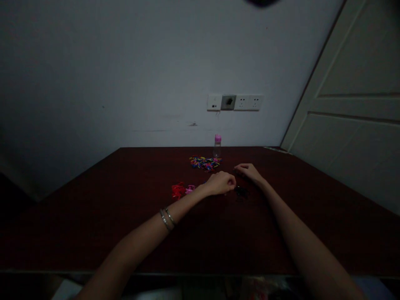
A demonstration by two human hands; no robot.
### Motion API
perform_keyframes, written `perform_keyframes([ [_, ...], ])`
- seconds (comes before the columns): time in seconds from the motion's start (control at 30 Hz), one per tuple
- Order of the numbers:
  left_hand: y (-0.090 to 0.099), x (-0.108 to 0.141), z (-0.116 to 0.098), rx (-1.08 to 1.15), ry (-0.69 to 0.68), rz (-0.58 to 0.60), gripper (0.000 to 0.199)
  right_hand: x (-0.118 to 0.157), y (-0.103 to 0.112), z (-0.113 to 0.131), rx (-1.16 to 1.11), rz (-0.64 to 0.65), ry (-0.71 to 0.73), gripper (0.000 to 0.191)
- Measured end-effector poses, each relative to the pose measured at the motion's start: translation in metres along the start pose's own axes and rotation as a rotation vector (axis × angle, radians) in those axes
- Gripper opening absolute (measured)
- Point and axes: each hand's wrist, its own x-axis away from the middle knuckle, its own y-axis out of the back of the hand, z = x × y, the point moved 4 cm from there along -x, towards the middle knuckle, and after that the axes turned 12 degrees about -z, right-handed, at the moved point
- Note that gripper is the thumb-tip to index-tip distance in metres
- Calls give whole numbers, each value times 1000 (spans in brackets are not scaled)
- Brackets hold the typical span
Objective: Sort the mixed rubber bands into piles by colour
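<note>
My left hand (221,183) reaches across to the right, its fingers pinched together beside a small black pile (241,191); whatever it holds is too small to make out. Just beyond that pile, my right hand (246,169) rests low over the table with its fingers closed, and any item in it cannot be seen. A red pile (178,190) and a pink pile (190,189) of small bands lie left of my left wrist. Farther back is a mixed heap of colourful small pieces (205,163).
A clear bottle with a pink cap (217,146) stands behind the mixed heap on the dark red table (93,216). Wall sockets (246,102) are above the table's back edge. A panelled door (353,104) is at the right.
</note>
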Motion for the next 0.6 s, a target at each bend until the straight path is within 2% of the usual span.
perform_keyframes([
  [0.13, -5, 4, -6, 0, -7, 20, 21, 2, 1, 4, -10, 15, -11, 33],
  [0.23, 3, 0, 6, 44, -3, -39, 24, 4, -1, 12, -12, 125, -22, 29],
  [0.33, 18, -6, 31, 91, 35, -133, 27, 11, -5, 25, 40, 366, -42, 27],
  [0.43, 34, -9, 64, 123, 132, -220, 28, 21, -8, 36, 151, 585, -81, 31],
  [0.5, 44, -9, 85, 143, 208, -276, 28, 27, -9, 41, 222, 687, -88, 31],
  [0.6, 54, -5, 114, 192, 320, -325, 29, 32, -10, 45, 292, 775, -69, 28],
])
